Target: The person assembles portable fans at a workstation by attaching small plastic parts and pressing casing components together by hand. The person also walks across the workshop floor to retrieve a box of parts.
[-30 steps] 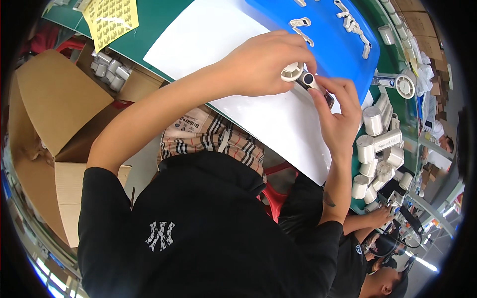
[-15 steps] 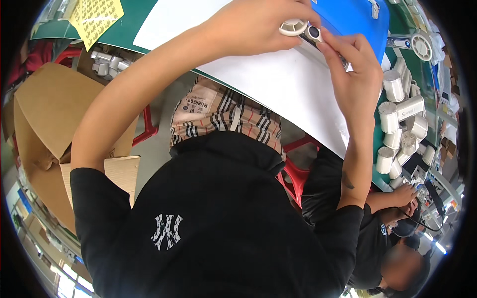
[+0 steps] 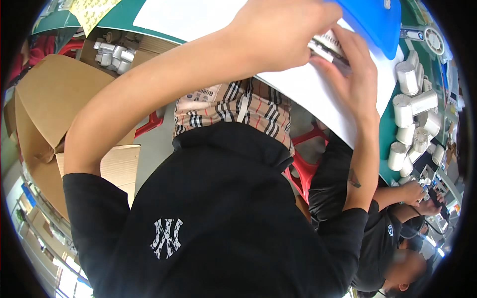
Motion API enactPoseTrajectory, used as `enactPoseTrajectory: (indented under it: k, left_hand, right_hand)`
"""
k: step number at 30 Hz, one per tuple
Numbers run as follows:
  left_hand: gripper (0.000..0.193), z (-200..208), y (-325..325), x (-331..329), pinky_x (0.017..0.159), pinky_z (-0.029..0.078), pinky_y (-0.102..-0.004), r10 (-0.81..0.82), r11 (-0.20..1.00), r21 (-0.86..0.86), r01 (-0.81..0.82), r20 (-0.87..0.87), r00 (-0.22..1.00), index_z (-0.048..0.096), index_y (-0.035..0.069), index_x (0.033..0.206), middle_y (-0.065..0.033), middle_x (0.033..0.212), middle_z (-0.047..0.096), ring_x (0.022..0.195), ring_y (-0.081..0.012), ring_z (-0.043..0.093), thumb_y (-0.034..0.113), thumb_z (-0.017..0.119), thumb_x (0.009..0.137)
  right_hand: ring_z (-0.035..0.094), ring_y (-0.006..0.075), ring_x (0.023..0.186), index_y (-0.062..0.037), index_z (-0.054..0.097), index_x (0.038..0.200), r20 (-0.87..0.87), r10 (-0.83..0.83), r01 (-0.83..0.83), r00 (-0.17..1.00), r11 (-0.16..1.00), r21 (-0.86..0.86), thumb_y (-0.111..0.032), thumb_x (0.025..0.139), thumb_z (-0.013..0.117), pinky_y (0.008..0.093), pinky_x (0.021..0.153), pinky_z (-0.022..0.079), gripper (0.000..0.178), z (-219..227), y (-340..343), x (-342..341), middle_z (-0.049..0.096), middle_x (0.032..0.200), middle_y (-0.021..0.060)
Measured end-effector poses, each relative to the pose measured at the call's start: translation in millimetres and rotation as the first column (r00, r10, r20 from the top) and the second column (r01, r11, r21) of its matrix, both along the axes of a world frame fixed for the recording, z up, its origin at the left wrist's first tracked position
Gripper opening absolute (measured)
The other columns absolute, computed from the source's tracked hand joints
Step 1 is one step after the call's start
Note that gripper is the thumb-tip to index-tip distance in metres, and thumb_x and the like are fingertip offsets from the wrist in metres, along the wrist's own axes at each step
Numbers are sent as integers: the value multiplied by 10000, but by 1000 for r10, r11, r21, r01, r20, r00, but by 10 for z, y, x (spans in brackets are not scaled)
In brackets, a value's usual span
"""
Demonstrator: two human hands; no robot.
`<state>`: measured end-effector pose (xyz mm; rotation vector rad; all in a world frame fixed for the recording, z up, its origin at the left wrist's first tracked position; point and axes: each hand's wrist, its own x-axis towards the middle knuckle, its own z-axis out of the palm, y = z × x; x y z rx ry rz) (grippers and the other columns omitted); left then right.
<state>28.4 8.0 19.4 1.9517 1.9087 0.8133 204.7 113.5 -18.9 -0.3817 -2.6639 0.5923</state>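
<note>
A white part [image 3: 330, 39] was gripped between the curled left hand [image 3: 283, 36] and the right hand [image 3: 358, 74], its long axis slanted down toward the latter's palm.

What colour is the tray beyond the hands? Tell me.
The tray is blue, showing best in the head view.

Desk's [image 3: 126, 16] got a green top, its edge cutting diagonally down toward the right. There's a red stool [image 3: 304, 171] partly tucked beside it, over plain grey floor [image 3: 155, 149]. Super bright window-looking patch [image 3: 67, 279] way down lower left, plus a small white light [image 3: 441, 252] glaring lower right.
</note>
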Motion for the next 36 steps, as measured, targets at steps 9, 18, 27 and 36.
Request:
enactPoseTrajectory:
  k: [9,18,27,36]
  left_hand:
    - [250,60,65,-82,807,452,-427,-34,999,29,32,92,995,599,28,850,-159,832,615,904,-367,560,95,732,650]
    - [288,-187,310,-234,844,475,-404,-243,958,161,239,7,970,684,-3,926,-172,876,637,939,-344,586,129,743,677]
    - [340,-337,382,-211,628,531,-306,-272,960,65,273,-30,962,683,31,930,-121,881,679,745,-238,659,61,809,615]
    - [197,123,332,-363,744,512,-410,-236,954,-136,266,203,950,700,-25,834,-215,790,664,805,-375,644,85,708,671]
  right_hand:
    - [630,231,984,-59,552,1265,62,10,-1,998,989,-148,-230,794,764,326,872,492,544,103,120,11,636,1136,113]
    - [591,208,681,-38,562,927,195,168,-215,966,943,253,-307,783,774,299,608,480,372,356,326,-17,589,821,75]
    - [545,224,540,-95,608,797,217,219,-289,951,878,381,-464,781,724,322,490,417,388,368,307,-182,522,656,43]
    - [503,225,531,-83,575,738,207,258,-310,944,909,278,-360,825,712,330,475,381,320,316,367,-227,484,629,49]
